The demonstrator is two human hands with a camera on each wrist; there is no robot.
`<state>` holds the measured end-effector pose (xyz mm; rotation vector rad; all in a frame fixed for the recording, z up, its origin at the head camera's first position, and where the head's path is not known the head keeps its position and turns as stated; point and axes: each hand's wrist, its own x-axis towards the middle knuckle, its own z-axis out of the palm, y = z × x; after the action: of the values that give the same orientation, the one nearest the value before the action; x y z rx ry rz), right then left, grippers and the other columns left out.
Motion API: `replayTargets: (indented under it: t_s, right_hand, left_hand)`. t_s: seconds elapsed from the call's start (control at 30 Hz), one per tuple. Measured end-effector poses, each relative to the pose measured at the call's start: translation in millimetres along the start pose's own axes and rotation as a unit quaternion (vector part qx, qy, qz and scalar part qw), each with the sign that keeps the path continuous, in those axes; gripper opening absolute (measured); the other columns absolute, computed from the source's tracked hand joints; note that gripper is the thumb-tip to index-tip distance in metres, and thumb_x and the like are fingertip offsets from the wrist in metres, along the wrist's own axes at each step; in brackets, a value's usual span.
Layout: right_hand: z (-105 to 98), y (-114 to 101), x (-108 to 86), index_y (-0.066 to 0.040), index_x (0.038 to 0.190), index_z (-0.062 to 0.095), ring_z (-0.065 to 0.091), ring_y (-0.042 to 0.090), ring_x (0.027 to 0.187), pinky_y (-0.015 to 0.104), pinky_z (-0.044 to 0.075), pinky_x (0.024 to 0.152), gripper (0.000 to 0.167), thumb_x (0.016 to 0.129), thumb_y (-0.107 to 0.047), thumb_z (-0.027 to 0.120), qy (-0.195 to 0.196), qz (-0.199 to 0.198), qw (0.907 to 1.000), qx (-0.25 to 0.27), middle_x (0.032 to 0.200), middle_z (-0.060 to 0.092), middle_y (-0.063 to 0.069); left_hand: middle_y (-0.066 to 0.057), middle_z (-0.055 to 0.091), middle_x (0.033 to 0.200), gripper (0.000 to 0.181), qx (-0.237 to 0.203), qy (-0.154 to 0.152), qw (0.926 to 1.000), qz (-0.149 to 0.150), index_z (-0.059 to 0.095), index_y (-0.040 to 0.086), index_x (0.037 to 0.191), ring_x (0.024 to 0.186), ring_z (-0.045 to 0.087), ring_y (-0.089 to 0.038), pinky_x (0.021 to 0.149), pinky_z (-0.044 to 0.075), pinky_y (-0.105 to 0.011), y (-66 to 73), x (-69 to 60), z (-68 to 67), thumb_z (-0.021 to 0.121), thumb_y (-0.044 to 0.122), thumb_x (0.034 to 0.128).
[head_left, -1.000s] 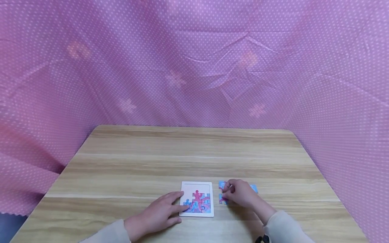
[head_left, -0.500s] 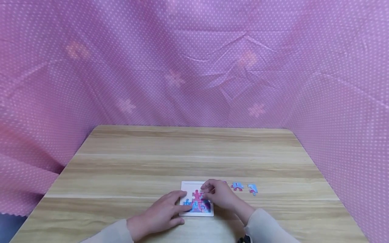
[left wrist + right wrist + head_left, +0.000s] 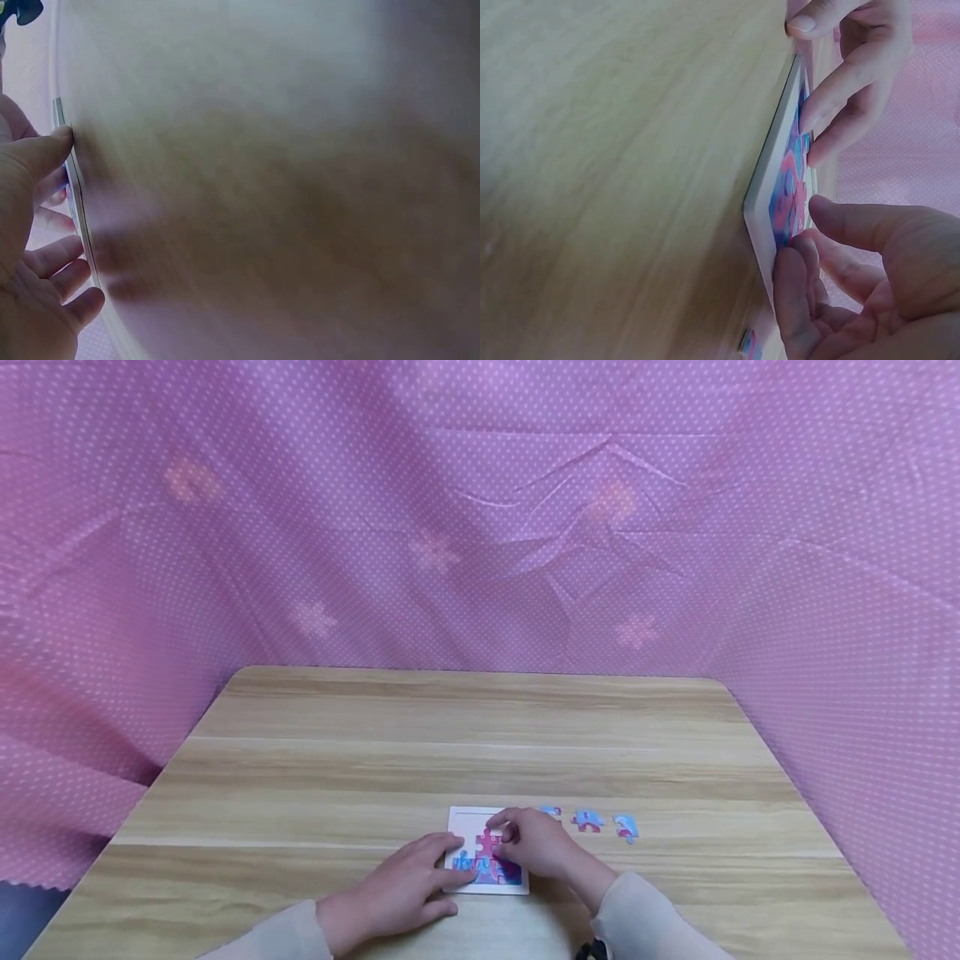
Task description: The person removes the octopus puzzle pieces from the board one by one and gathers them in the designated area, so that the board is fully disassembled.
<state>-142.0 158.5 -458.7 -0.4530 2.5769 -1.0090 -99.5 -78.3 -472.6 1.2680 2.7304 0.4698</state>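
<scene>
At the far left, pink dotted cloth (image 3: 67,610) hangs beside the wooden table (image 3: 300,760). A pale sleeve (image 3: 277,935) comes in from the near edge, and out of it reaches the left hand (image 3: 397,889). Its fingers lie spread and fairly straight, two reaching onto the side of a small white puzzle board (image 3: 472,810) and the thumb down on the wood just beside it; they pinch nothing.

The board lies flat near the person's side of the table, partly filled. The bottom row (image 3: 486,872) looks laid across its whole width, and a pink piece (image 3: 483,846) sits above it in the middle. To the left of that piece and along the top, where fingers don't cover it, the white backing (image 3: 472,825) shows, so those places are yet to be filled.

The right hand (image 3: 536,843) bends over the board's right side, fingers curled, thumb lowered towards the pink piece. From here I can't tell whether it pinches a piece or merely presses one, since the hand itself covers the spot.

Further right, three loose pieces wait on the wood in a rough row: one (image 3: 551,811) partly hidden behind the right hand, a second (image 3: 588,821), and a third (image 3: 626,827) at the end.
</scene>
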Motion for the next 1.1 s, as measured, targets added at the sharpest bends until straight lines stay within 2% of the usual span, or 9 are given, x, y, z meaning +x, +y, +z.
replayTargets:
  t_s: [0.2, 0.5, 0.77, 0.93, 1.1]
  right_hand:
    - [0, -3, -0.1, -0.015, 0.106, 0.067, 0.051, 0.012, 0.067, 0.029, 0.043, 0.062, 0.023, 0.083, -0.012, 0.072, 0.003, 0.004, 0.9999, -0.010, 0.075, 0.055, -0.006]
    - [1, -6, -0.6, -0.020, 0.101, 0.062, 0.055, 0.014, 0.072, 0.037, 0.048, 0.071, 0.019, 0.086, -0.011, 0.070, 0.017, 0.020, 0.9994, 0.024, 0.079, 0.058, -0.006]
    - [1, -6, -2.2, -0.019, 0.099, 0.061, 0.055, 0.016, 0.071, 0.034, 0.049, 0.067, 0.014, 0.089, -0.012, 0.067, 0.020, 0.031, 0.9981, 0.050, 0.078, 0.058, -0.002]
    - [0, -2, -2.7, -0.019, 0.101, 0.061, 0.059, 0.018, 0.072, 0.034, 0.048, 0.065, 0.013, 0.092, -0.010, 0.063, 0.015, 0.018, 0.9936, 0.111, 0.080, 0.060, 0.001]
    - [-8, 10, -6.0, -0.013, 0.104, 0.060, 0.056, 0.018, 0.060, 0.027, 0.045, 0.051, 0.013, 0.093, -0.006, 0.060, 0.012, 0.001, 0.9815, 0.191, 0.079, 0.059, 0.005]
  left_hand:
    - [-0.010, 0.044, 0.142, 0.042, 0.001, 0.003, 1.0000, 0.002, 0.058, 0.030, 0.132, 0.130, 0.039, -0.028, 0.100, 0.038, -0.052, -1.3, 0.1, 2.1, 0.060, 0.041, 0.0923]
    - [-0.011, 0.044, 0.141, 0.041, 0.001, 0.005, 1.0000, 0.002, 0.059, 0.030, 0.132, 0.129, 0.040, -0.029, 0.100, 0.038, -0.051, -0.7, 0.0, 1.0, 0.061, 0.041, 0.0918]
    - [-0.011, 0.044, 0.141, 0.041, -0.005, -0.006, 1.0000, -0.005, 0.058, 0.030, 0.132, 0.130, 0.039, -0.028, 0.101, 0.037, -0.051, 0.4, -0.7, -0.8, 0.060, 0.042, 0.0921]
    - [-0.011, 0.045, 0.140, 0.041, 0.005, 0.005, 1.0000, 0.003, 0.060, 0.030, 0.131, 0.128, 0.041, -0.029, 0.100, 0.038, -0.051, 0.8, -1.1, 0.3, 0.060, 0.042, 0.0919]
    - [-0.011, 0.045, 0.140, 0.041, 0.002, 0.002, 1.0000, 0.002, 0.059, 0.030, 0.131, 0.129, 0.040, -0.028, 0.101, 0.038, -0.050, 1.4, -1.7, -0.2, 0.060, 0.042, 0.0923]
